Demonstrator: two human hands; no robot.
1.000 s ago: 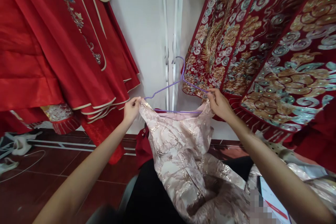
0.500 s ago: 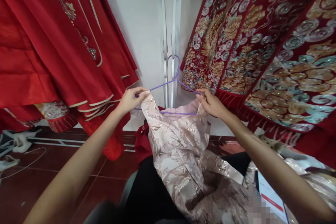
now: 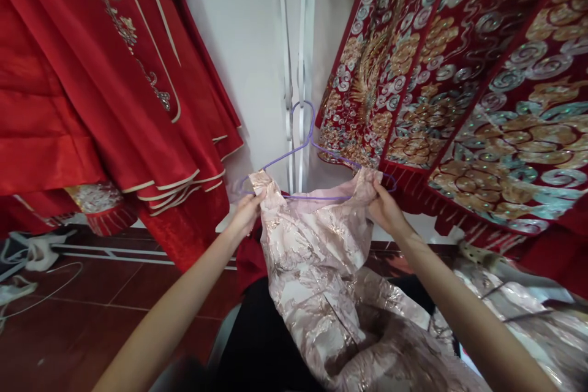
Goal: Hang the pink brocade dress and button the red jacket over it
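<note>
A pale pink dress (image 3: 316,245) with a metallic floral pattern hangs by its shoulder straps on a purple wire hanger (image 3: 303,144). My left hand (image 3: 248,213) is closed on the dress's edge just below the left strap. On the other side, my right hand (image 3: 384,207) pinches the fabric under the right strap. The hanger's ends stick out past both straps, and its hook stands up in front of pale vertical rails. Lower down, the skirt lies bunched over my dark-clothed lap (image 3: 257,343).
Red garments with cream piping (image 3: 184,104) hang at the left. A dark red embroidered garment (image 3: 413,92) with fringe hangs at the right. White rails (image 3: 301,73) run up the middle. More pink patterned fabric (image 3: 519,306) lies lower right. White shoes (image 3: 41,251) are at far left.
Both hands have moved from the hanger's shoulders down onto the dress's sides. The right strap now sits farther out along the hanger, and the hanger's ends show beyond the straps.
</note>
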